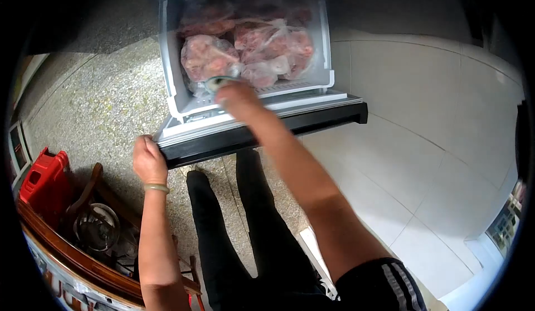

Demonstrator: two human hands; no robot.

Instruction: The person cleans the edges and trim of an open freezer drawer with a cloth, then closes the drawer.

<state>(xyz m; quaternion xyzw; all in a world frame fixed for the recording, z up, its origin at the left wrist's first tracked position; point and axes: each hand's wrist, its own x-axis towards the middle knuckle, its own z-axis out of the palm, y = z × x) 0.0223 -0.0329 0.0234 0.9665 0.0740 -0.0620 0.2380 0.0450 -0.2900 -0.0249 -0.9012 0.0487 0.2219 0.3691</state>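
Note:
A white freezer drawer (168, 71) is pulled out, with several clear plastic bags of pinkish-red frozen meat (209, 57) in it. At the left end of the black drawer front (212, 144), my left hand (149, 159) is closed around the edge, a pale bangle on its wrist. My right hand (237, 96) is blurred by motion over the near left part of the drawer. Its fingers are closed on a small round-rimmed object (218, 82), pale with a bluish edge, too blurred to name, close to the lower left bag.
A red plastic container (47, 180) stands on the speckled floor (106, 105) at the left. Near it are a wooden chair and a metal basin (96, 227). Wooden furniture edge (72, 261) runs along the lower left. White tiles (412, 116) cover the right side.

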